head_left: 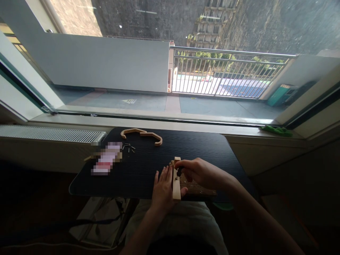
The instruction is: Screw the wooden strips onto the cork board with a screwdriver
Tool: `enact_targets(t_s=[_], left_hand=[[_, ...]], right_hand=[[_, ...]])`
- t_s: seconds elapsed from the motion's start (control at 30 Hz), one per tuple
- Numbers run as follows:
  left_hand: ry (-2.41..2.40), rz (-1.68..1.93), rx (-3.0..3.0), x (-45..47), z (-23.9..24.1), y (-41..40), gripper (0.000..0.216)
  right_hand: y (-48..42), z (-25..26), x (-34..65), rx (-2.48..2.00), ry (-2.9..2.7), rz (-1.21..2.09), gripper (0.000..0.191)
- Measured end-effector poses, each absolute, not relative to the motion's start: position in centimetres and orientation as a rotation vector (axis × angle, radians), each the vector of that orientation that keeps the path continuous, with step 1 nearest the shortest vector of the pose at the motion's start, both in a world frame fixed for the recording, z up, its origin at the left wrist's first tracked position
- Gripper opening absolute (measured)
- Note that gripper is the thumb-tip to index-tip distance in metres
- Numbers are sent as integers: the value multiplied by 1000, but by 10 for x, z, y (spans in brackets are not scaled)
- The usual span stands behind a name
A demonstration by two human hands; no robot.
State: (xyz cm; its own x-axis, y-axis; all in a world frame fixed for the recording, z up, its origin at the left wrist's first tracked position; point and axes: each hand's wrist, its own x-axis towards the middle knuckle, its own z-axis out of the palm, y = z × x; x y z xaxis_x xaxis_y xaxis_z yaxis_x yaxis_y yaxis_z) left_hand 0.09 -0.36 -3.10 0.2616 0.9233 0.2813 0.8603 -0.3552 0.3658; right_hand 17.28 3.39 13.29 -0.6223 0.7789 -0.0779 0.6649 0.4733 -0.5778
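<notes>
— Right forearm (262, 209) nearest. Where's the strip (176, 193)?

— At the table's (127, 182) near edge, beside the board (200, 189). The left hand (163, 186) grasps it, fingers and thumb on opposite sides; the right hand (196, 170) pinches a dark piece (179, 171) against it, too small to identify.

— How far along?

— Unfinished, probably: screws (129, 150) and two hooks (156, 136) lie loose beyond, apparently unused.

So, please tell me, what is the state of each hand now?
Left hand: holding the pale wooden bar between fingers and thumb.
Right hand: closed on a small dark object, too unclear to name.
</notes>
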Motion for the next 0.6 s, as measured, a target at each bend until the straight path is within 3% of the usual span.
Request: enact_targets(t_s=[0.6], left_hand=[[1658,680,2411,-3,-34,-3,82]], right_hand=[[33,125,166,-1120,-2569,436,22]])
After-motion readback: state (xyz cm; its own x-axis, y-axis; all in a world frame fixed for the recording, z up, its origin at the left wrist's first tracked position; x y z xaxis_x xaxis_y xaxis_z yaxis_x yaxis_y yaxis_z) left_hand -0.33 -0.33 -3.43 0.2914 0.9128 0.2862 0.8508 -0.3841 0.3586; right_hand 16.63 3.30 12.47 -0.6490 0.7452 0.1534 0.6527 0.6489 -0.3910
